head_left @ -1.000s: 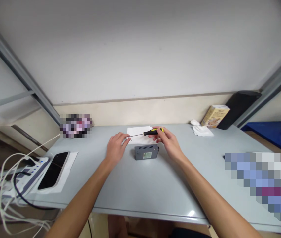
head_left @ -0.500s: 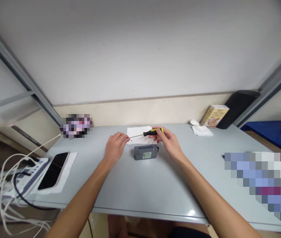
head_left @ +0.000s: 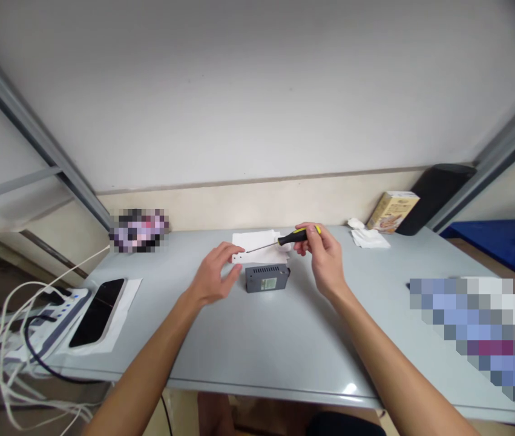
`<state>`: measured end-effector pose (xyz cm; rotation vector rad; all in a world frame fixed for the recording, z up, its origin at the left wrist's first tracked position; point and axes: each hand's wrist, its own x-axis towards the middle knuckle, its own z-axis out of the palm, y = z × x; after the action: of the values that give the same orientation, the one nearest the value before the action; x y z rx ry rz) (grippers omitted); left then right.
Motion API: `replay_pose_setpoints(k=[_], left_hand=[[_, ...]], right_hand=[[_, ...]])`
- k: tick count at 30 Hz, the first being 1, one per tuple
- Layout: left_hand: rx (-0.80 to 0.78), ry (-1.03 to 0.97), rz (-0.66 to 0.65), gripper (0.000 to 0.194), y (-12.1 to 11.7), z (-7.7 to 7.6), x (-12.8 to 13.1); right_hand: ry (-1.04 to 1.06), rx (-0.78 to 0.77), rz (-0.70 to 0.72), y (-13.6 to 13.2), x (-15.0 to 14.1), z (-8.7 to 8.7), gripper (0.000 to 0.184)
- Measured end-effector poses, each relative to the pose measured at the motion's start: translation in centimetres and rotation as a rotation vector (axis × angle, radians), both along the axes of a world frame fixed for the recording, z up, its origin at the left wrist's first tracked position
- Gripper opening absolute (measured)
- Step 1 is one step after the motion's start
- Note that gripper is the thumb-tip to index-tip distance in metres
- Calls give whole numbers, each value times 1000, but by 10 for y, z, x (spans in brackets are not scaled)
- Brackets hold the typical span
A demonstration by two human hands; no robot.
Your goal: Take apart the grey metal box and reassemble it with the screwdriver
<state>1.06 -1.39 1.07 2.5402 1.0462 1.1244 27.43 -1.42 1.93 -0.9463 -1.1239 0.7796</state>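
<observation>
My right hand (head_left: 323,257) grips a screwdriver (head_left: 292,236) by its black and yellow handle. Its thin shaft points left, the tip close to the fingers of my left hand (head_left: 215,274). That left hand is open, thumb and fingers apart, above the left edge of a white paper (head_left: 261,241). Small dark specks, perhaps screws, lie on the paper near the left fingers. Between my hands a dark grey metal box (head_left: 266,280) stands on its side, with slots along the top and a pale green label. Neither hand touches the box.
On the left lie a black phone (head_left: 99,312) on paper and a power strip (head_left: 57,330) with tangled white cables (head_left: 5,351). Crumpled tissue (head_left: 370,237), a yellow carton (head_left: 393,212) and a black cylinder-like object (head_left: 439,197) are at the back right. Blurred items occupy both sides.
My left fingers have come off the screwdriver's tip and spread apart. My right hand has shifted right with the screwdriver. The box stays put.
</observation>
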Motion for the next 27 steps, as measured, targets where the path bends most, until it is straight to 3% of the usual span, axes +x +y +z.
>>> replay_pose_setpoints(k=[2,8,15,27], left_hand=[[-59,20,-71,24,-4,2,2],[-30,16,-57,8,-4,1,2],[-9,1,-112,9,-4,2,5],[-7,32,-151,10,-12,0,15]], right_hand=[[15,23,-31,1,4,-1,40],[-11,34,-54,0,8,0,35],[-87,39,-21,-8,0,10,37],[-110,19,12,-12,-4,10,40]])
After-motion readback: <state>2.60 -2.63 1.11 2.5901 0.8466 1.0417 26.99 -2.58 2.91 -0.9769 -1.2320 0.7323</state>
